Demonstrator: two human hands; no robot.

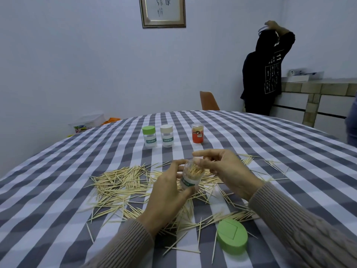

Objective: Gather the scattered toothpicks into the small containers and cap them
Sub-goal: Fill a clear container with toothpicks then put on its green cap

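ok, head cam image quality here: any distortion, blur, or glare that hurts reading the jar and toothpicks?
Head view: wide-angle bowing curves the table edge and stretches the green cap near the bottom. Light is flat and dim, with soft shadows and no glare. The right hand fingertips look slightly smeared; the jar in the left hand reads clearly, and the scattered toothpicks stay distinct.

We face pale bluish walls (77,55) with a framed picture (163,11) (calligraphy, seemingly), an orange chair (208,100) and a tiled counter (316,88).
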